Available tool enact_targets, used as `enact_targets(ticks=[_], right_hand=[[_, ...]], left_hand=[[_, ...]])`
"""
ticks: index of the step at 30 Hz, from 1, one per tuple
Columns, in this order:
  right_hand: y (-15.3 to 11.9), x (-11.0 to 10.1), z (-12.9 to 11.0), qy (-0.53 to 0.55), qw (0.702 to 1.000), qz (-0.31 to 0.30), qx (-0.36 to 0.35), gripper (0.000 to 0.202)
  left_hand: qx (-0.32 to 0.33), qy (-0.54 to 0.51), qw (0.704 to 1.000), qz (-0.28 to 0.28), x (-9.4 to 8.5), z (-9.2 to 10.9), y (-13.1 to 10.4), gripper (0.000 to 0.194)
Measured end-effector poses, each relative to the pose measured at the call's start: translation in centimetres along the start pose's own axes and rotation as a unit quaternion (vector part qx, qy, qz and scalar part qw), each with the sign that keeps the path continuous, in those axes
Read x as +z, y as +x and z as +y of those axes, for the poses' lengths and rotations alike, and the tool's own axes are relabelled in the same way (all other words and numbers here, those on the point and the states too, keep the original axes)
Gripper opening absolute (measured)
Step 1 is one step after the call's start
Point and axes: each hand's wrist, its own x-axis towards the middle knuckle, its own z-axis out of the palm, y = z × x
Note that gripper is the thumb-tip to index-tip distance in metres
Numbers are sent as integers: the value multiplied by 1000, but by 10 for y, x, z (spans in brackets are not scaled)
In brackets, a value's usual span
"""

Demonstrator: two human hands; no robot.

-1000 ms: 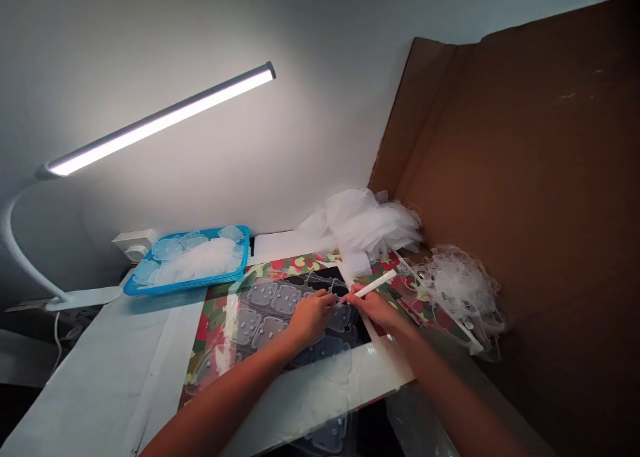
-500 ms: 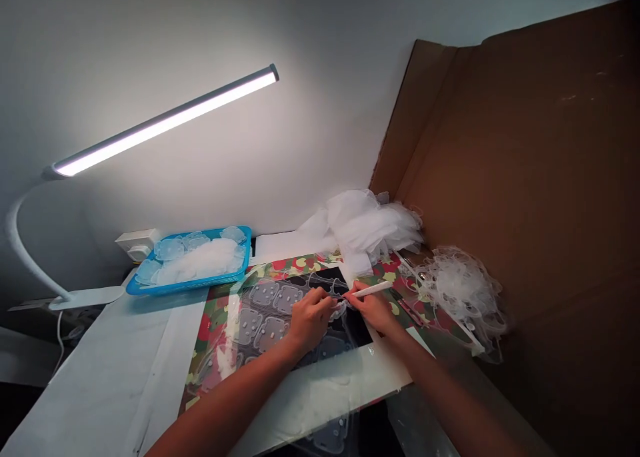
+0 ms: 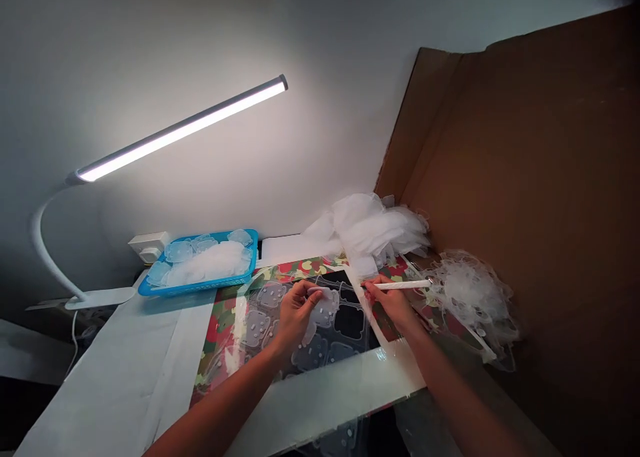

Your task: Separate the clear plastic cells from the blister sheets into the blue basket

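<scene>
Between thumb and fingers, my left hand (image 3: 299, 310) pinches a translucent cut piece (image 3: 327, 308) above a clear sheet (image 3: 310, 350) marked with rounded shapes. The sheet lies over a black rectangle (image 3: 371, 342) and has an open cut-out at its right part. My right hand (image 3: 390, 302) is closed around a white pen-like tool (image 3: 405, 284), whose back end points right. Its tip, near my fingertips, is too small to make out. The two hands are apart.
A blue basket (image 3: 200, 286) of translucent pieces sits at the back left, near a lit lamp (image 3: 185, 129). White filmy sheets (image 3: 380, 227) are heaped at the back. Tangled clear scraps (image 3: 473, 297) lie at the right, before a cardboard panel (image 3: 525, 177).
My hands have moved apart. My left hand now holds up a translucent piece, and an outlined opening shows in the sheet. The white tool has swung flatter. The camera view has shifted slightly.
</scene>
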Motion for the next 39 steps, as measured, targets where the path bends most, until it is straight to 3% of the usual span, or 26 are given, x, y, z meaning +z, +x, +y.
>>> enact_targets(ticks=[5, 14, 16, 19, 22, 25, 28, 30, 35, 39], right_hand=[[-22, 17, -22, 68, 998, -10, 15, 37], [-41, 48, -38, 131, 989, -66, -2, 33], [-45, 54, -45, 138, 988, -69, -10, 32], [-50, 53, -52, 102, 992, -60, -49, 29], [-48, 30, -44, -74, 988, 53, -121, 27], [-45, -15, -20, -257, 945, 174, -102, 39], [-48, -56, 8, -336, 925, 162, -70, 51], [-52, -72, 21, -355, 922, 137, -66, 52], [-55, -86, 40, -348, 922, 150, -76, 43], [-45, -92, 59, -475, 864, 138, -97, 38]], left_hand=[[5, -21, 1000, -4, -9, 12, -19, 25], [49, 123, 990, 52, -26, 23, -38, 25], [16, 83, 995, 48, -28, 27, -39, 26], [-115, -56, 991, 36, -29, 27, -39, 29], [-254, -129, 958, 30, -33, 22, -38, 34], [-303, -131, 944, -8, -34, 19, -38, 48], [-325, -129, 935, -52, -31, 21, -37, 47], [-338, -130, 929, -69, -26, 24, -36, 47], [-291, -180, 939, -42, -12, 29, -34, 59], [-267, -190, 943, -50, -4, 32, -36, 45]])
